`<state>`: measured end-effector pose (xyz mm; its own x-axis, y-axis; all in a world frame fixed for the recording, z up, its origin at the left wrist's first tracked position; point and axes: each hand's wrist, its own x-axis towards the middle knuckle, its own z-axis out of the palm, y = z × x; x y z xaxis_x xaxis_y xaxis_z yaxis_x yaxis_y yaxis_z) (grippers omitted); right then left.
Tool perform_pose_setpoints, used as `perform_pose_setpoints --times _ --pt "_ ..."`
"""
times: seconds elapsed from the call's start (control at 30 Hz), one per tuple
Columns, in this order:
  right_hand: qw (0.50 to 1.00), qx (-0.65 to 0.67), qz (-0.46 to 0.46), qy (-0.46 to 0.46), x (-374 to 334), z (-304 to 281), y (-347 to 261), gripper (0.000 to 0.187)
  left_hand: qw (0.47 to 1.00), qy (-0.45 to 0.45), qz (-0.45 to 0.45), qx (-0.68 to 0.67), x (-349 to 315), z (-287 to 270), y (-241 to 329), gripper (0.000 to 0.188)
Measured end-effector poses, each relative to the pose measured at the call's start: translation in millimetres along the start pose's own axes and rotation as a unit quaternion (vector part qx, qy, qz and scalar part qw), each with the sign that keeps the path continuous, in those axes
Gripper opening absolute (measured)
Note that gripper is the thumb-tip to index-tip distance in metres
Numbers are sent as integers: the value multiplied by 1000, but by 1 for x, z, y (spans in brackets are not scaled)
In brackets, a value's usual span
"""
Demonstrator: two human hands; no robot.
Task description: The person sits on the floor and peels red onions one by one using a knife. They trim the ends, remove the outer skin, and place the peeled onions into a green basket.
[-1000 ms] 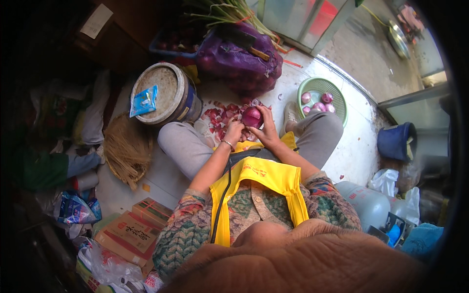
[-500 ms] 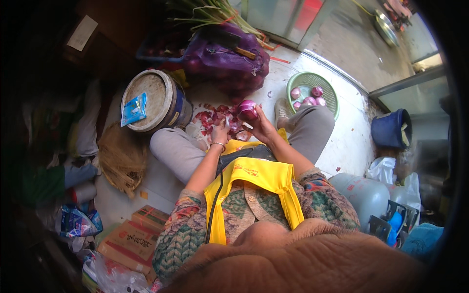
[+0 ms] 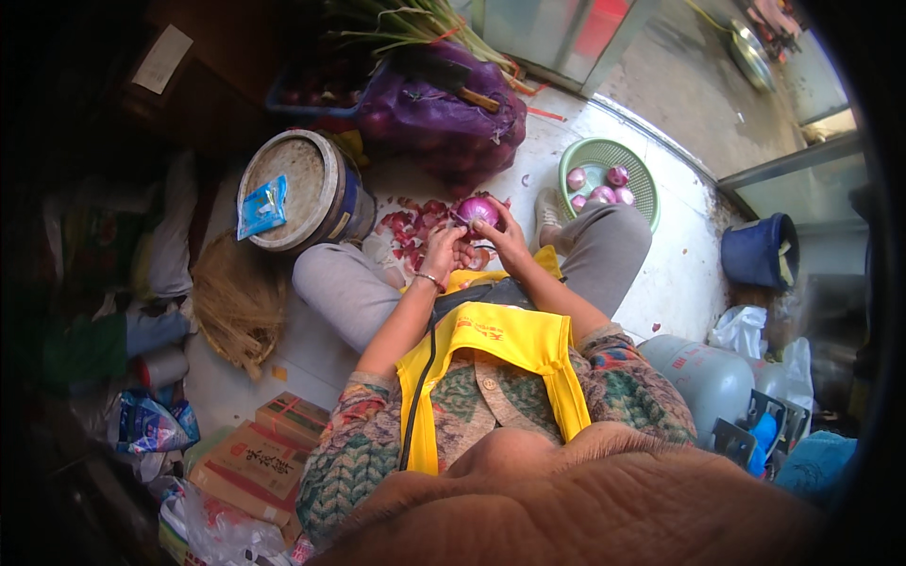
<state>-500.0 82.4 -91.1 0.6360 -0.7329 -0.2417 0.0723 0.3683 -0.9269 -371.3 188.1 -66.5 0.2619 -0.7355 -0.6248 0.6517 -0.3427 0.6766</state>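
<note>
A glossy red onion (image 3: pixel 478 209) is held up in front of me, above a scatter of dark red onion skins (image 3: pixel 411 232) on the floor. My right hand (image 3: pixel 511 247) is wrapped round its right side. Close by on the left, my left hand (image 3: pixel 445 251) is closed, with its fingertips at the onion's near left edge; whether a scrap of skin or a small tool is between them I cannot make out. To the right, beyond my knee, a green plastic colander (image 3: pixel 652 193) contains several peeled purple onions (image 3: pixel 618 176).
A purple mesh sack (image 3: pixel 444 113) of onions stands ahead, with a cleaver and green stalks on it. A lidded bucket (image 3: pixel 293 179) bearing a blue packet is at left, above a straw broom (image 3: pixel 234 307). Cartons (image 3: pixel 253 462), a blue bucket (image 3: pixel 755 250) and a gas cylinder (image 3: pixel 696 377) surround me.
My left hand has moved right and up to the onion, from a place apart from it over the skins. The onion has been lowered slightly and turned in my right hand.
</note>
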Motion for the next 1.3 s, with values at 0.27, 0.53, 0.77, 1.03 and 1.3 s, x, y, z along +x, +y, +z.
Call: perform_pose_setpoints --times 0.27,0.53,0.77,1.03,1.3 --pt "968 -207 -145 9 -2 -8 8 77 998 -56 -17 -13 11 -11 -10 23" --pt "908 -331 -258 -4 -13 6 -14 78 998 -33 -11 -45 6 -10 -18 20" --pt "995 -68 -71 20 1 -5 15 67 999 24 22 -6 29 -14 -34 20" --pt "946 265 178 -59 0 -7 -10 63 854 69 258 447 62 -69 -77 22" --pt "887 389 205 -140 -3 -23 -2 66 951 88 245 165 23 -19 -16 42"
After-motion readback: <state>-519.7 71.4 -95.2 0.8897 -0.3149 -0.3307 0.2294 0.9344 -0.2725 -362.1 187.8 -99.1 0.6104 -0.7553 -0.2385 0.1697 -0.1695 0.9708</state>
